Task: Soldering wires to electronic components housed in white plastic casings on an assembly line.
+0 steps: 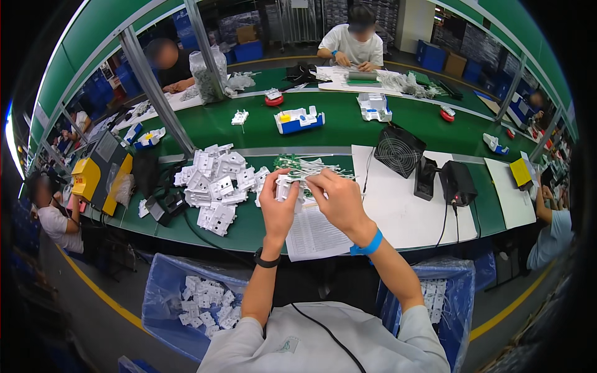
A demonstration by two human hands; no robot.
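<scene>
My left hand (278, 205) grips a white plastic housing (287, 187) in front of me, thumb and fingers wrapped round its sides. Close beside it on the right is my right hand (340, 202), its fingertips pinched together at the housing's edge; what they hold is too small to tell. Just beyond both hands lies a bundle of thin white wires with green ends (311, 166). A heap of similar white plastic housings (217, 180) spreads to the left. Under my wrists a printed paper sheet (316, 233) lies partly covered.
Right of my hands stand a black fan (400, 151) and a black box with a cable (458, 181). A yellow-and-black machine (99, 171) is at left. Blue-lined bins (158, 298) flank me. A green conveyor (336, 133) carries blue-and-white trays (300, 122). Co-workers sit around.
</scene>
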